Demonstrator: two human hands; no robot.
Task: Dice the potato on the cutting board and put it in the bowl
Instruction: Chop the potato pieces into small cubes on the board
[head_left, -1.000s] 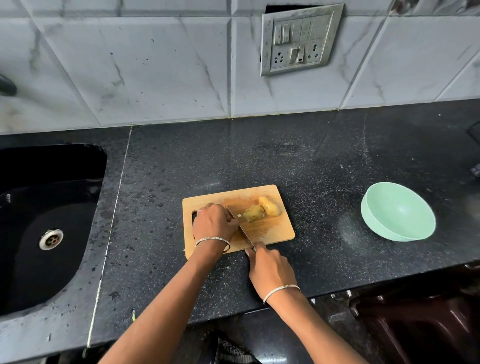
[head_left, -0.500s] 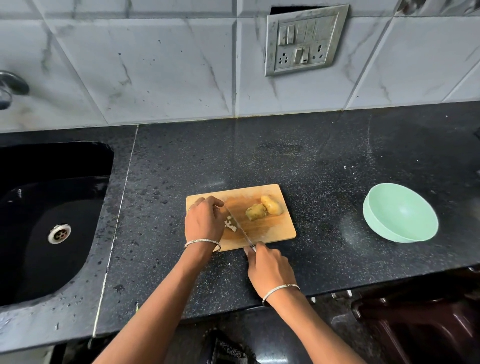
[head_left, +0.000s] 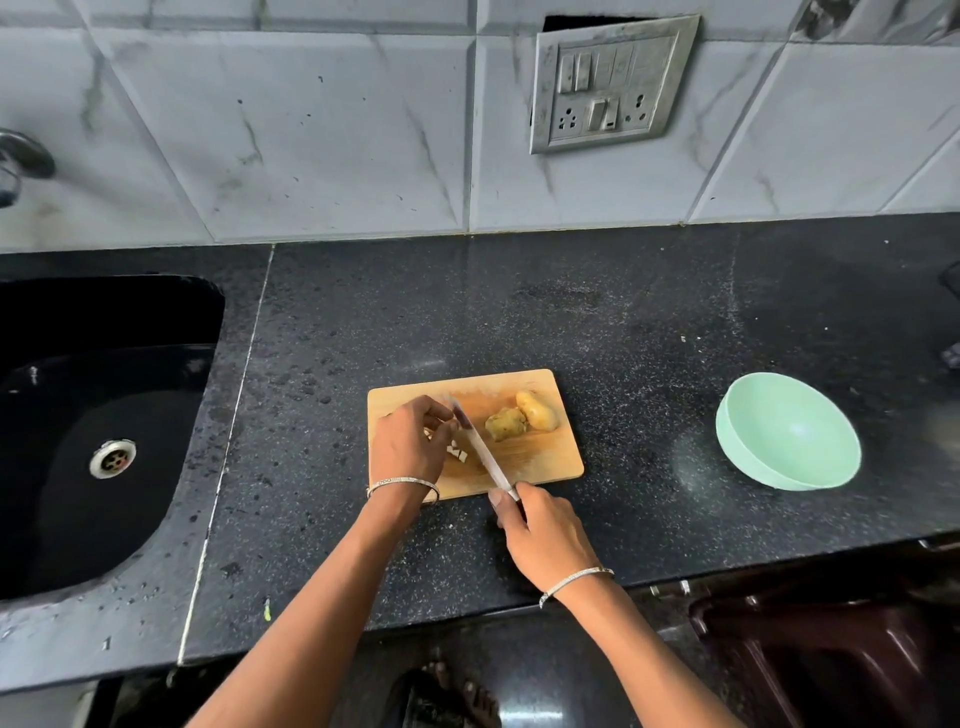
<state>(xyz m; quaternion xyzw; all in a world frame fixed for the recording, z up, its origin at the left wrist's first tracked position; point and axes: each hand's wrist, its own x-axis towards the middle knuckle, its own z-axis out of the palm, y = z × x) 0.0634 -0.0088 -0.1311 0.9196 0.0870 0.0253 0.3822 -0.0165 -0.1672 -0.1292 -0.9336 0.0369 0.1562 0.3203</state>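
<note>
A rectangular wooden cutting board (head_left: 524, 460) with rounded corners lies flat on the black speckled stone countertop (head_left: 623, 322); its grain is pale at the edges and stained darker in the middle.

The left hand (head_left: 410, 449) rests on the board's left half with its fingers curled down over the pale cut potato pieces (head_left: 458, 453), small blocky bits with white faces, and pins them to the wood. Its fingertips sit right against the flat of the blade.

The right hand (head_left: 545, 535) is clenched round the handle of a slim metal knife (head_left: 480, 449), the handle itself hidden inside the fist at the board's near edge. The narrow blade runs diagonally up and to the left across the board, somewhat blurred.

Two larger yellow-brown potato chunks (head_left: 522, 418), lumpy and rough-skinned, lie touching each other on the board's far right part, apart from the blade.

A smooth, round mint-green plastic bowl (head_left: 789, 436) stands on the countertop well to the right of the board and holds nothing that shows.

A thin silver bangle (head_left: 402, 483) circles each wrist.

To the left a glossy black sink (head_left: 171, 374) is sunk into the counter, with a round metal drain (head_left: 112, 458). Behind are white marble-veined wall tiles (head_left: 311, 130) and a grey metal switch plate (head_left: 613, 83).
</note>
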